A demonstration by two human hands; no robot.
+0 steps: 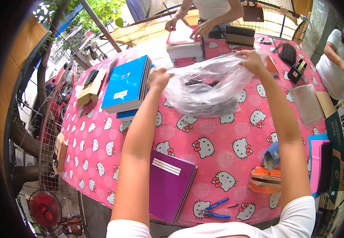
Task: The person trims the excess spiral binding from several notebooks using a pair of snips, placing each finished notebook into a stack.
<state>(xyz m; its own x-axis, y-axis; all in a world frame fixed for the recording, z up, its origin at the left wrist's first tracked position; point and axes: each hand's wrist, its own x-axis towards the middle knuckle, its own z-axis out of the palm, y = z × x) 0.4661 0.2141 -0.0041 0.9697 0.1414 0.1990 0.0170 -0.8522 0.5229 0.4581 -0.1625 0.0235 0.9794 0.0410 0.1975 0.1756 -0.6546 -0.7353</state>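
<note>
Between my two raised hands stretches a clear plastic bag (203, 93), its mouth pulled wide above the pink cartoon-cat tablecloth (223, 158). My left hand (158, 78) is closed on the bag's left edge, beside a stack of blue spiral notebooks (126, 81). The opposite edge is gripped by my right hand (252, 62). Something dark and coiled shows through the bag; whether it lies inside or behind cannot be told. Near me, a purple spiral notebook (170, 186) lies partly under my left forearm. Blue-handled pliers (215, 209) rest to its right.
Across the table a person's hands (203, 29) touch a stack of notebooks (185, 51). Black binding coils (288, 53) lie far right. An orange box (265, 179) sits by my right forearm. Cartons (340, 150) line the right side; another person stands there.
</note>
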